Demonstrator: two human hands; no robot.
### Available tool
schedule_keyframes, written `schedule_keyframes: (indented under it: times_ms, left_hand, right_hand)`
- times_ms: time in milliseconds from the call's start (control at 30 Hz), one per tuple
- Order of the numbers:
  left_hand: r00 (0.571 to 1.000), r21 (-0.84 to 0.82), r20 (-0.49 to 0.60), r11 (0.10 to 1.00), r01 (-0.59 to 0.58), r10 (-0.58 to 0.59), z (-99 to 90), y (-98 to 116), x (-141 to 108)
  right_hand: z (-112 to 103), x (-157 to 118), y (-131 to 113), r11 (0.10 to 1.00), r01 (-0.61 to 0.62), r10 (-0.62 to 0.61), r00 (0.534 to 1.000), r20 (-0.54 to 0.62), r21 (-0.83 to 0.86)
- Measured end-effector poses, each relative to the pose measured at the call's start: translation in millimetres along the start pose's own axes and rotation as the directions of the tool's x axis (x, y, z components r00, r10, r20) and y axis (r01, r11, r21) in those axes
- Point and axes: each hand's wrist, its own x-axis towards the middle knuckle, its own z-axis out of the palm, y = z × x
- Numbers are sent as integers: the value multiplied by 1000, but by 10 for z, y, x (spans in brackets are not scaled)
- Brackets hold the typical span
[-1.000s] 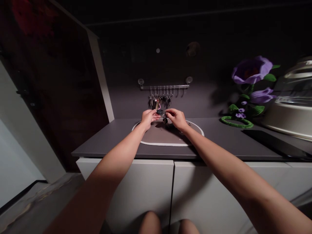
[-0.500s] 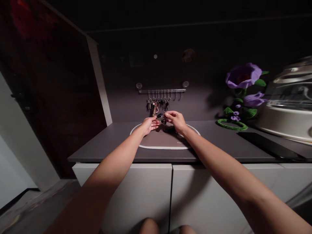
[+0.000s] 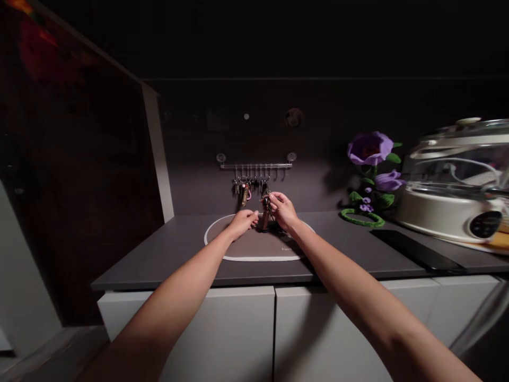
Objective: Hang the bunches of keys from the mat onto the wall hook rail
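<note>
My right hand [image 3: 283, 209] is closed in a pinch on a bunch of keys [image 3: 266, 204], just below the right part of a hook rail [image 3: 256, 166]. A brown tag-like piece [image 3: 265, 218] hangs under the bunch. Lower and to the left, my left hand [image 3: 242, 223] is closed, its fingertips together; whether anything small is between them is hidden. Several other keys [image 3: 237, 185] hang from the rail's hooks, along with a keychain with a pink loop [image 3: 245, 195]. Beneath both hands lies a brown mat [image 3: 246, 249] with a white rim.
Purple fabric flowers [image 3: 371, 151] with a green ring base [image 3: 361, 218] stand on the right of the dark counter [image 3: 155, 254]. A flat black object [image 3: 413, 249] lies before a white appliance [image 3: 441, 207] with a clear upper part. White cabinets [image 3: 226, 329] are below.
The view has tilted up and turned slightly right. My left hand has drawn back from the keys and its fingers have closed. My right hand still holds the bunch, which now hangs more upright.
</note>
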Motion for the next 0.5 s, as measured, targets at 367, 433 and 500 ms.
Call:
schedule_keyframes:
  times_ms: [367, 433, 500]
  left_hand:
    - [933, 458, -100, 849, -264, 345, -7, -54, 41]
    - [923, 493, -94, 823, -282, 373, 6, -69, 55]
    - [921, 514, -93, 810, -282, 379, 21, -76, 66]
  right_hand:
    - [1, 227, -179, 999, 34, -26, 980, -195, 37]
    - [3, 327, -232, 999, 32, -24, 977, -211, 32]
    - [2, 448, -276, 999, 39, -32, 971, -238, 22]
